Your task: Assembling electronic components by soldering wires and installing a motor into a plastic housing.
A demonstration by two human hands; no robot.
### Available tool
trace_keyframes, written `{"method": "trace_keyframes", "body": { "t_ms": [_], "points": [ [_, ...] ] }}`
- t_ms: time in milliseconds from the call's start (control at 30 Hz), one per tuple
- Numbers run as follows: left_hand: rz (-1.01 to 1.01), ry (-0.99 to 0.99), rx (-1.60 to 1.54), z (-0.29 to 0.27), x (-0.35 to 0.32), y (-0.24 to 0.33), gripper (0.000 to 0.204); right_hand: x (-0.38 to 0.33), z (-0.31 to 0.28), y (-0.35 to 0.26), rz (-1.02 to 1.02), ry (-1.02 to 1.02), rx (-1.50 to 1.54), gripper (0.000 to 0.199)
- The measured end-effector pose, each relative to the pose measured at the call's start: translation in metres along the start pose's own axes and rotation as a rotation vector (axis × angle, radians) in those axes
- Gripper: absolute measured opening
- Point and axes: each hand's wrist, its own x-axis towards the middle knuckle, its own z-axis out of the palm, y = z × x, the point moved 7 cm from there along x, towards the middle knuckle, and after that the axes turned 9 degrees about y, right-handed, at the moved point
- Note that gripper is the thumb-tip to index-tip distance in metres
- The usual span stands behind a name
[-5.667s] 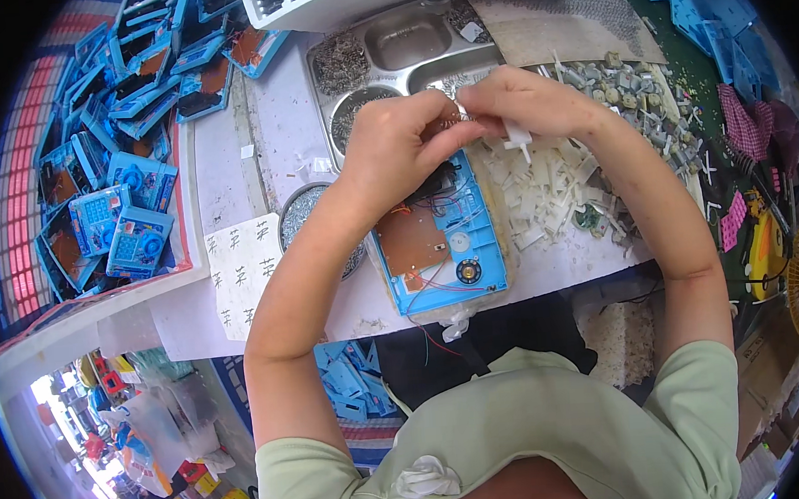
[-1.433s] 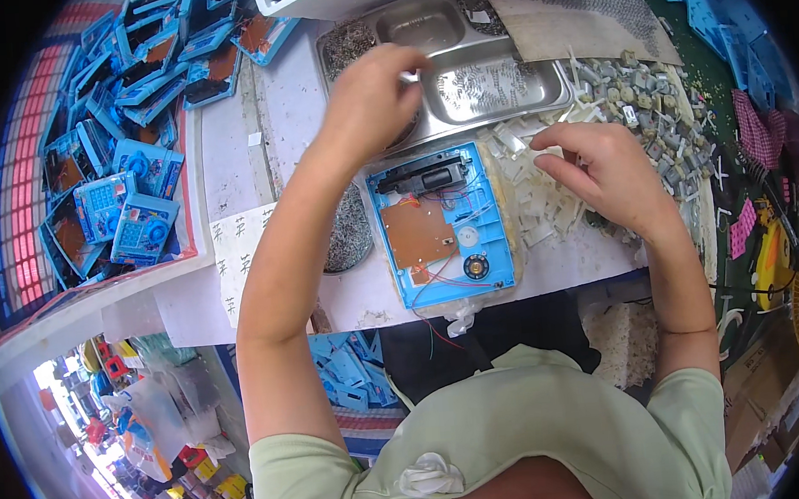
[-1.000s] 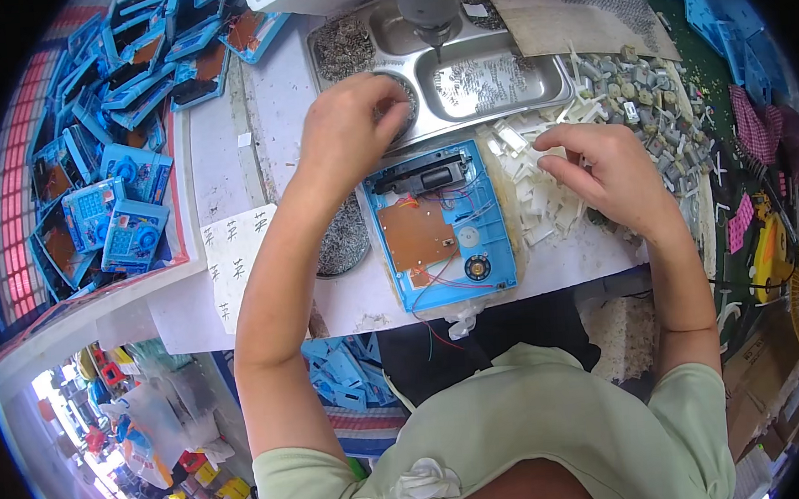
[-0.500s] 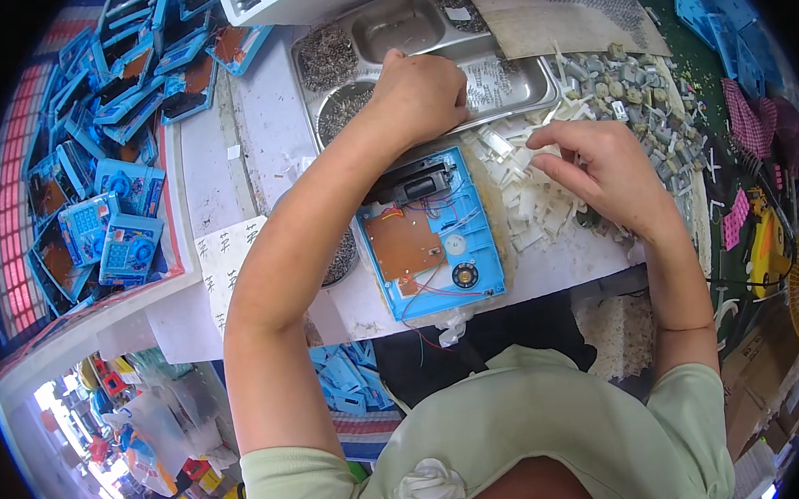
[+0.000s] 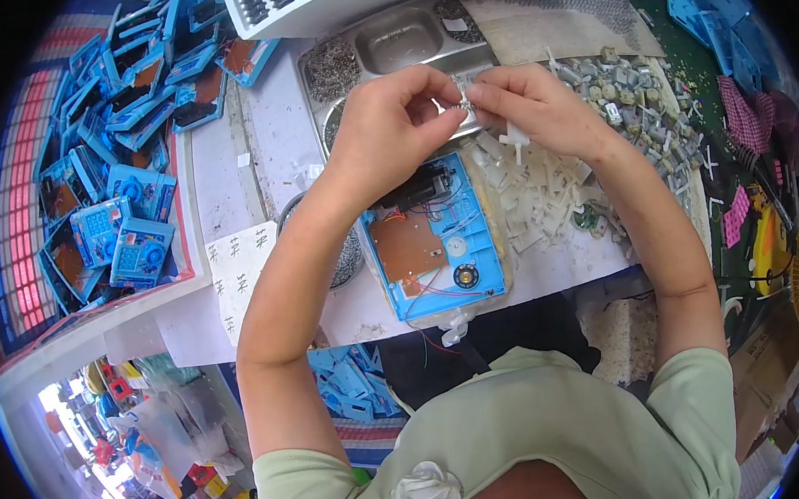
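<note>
1. Being held beyond the far edge of the blue casing (image 5: 470, 229), a white plastic piece (image 5: 515, 137) is clamped in the grip of the right hand (image 5: 542, 105).
2. From over the metal tray (image 5: 400, 44), beyond the casing, the left hand (image 5: 385, 127) has been brought to the right fingertips; whether its grip is closed on anything cannot be told.
3. Two-handed handling is thus judged to be under way, with the casing left untouched.
4. Loose white parts (image 5: 526, 196) are spread right of the casing.
</note>
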Motion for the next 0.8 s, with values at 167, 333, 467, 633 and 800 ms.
{"method": "trace_keyframes", "body": {
  "t_ms": [167, 333, 467, 633, 800],
  "points": [
    [-0.163, 0.04, -0.343, 0.0, -0.003, -0.017, 0.018, -0.002, 0.002, 0.0, -0.023, 0.032, 0.012, 0.036],
    [-0.271, 0.034, -0.441, 0.004, -0.004, -0.024, 0.016, -0.004, 0.001, -0.006, -0.023, 0.071, -0.002, 0.035],
    [-0.213, 0.049, -0.407, 0.0, -0.004, -0.021, 0.018, -0.001, 0.003, -0.001, -0.018, 0.027, -0.006, 0.033],
    [-0.126, 0.191, -0.388, -0.025, -0.001, -0.026, 0.015, -0.003, -0.005, -0.021, -0.115, 0.177, 0.041, 0.028],
    [0.196, 0.695, 0.009, -0.099, 0.023, -0.043, 0.012, -0.007, -0.024, -0.023, -0.087, 0.21, -0.009, 0.028]
  ]
}}
